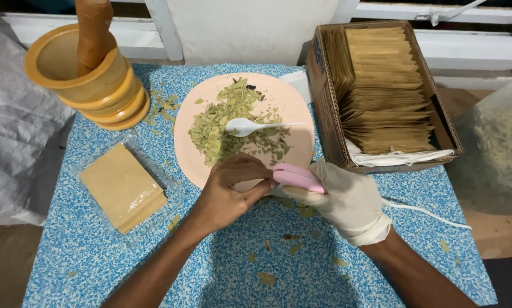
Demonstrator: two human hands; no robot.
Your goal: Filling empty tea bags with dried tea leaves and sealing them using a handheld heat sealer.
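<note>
A blue speckled table carries a cardboard box of brown sachets, a wooden mortar and a pink plate of crushed leaves. At the plate's near edge, the gloved right hand grips a pink handheld sealer, while the bare left hand pinches what is probably a sachet, hidden by the fingers.

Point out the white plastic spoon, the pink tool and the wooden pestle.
white plastic spoon (242, 126), head view, on its bowl.
pink tool (299, 179), head view, mid-body.
wooden pestle (93, 34), head view, on its shaft.
</note>
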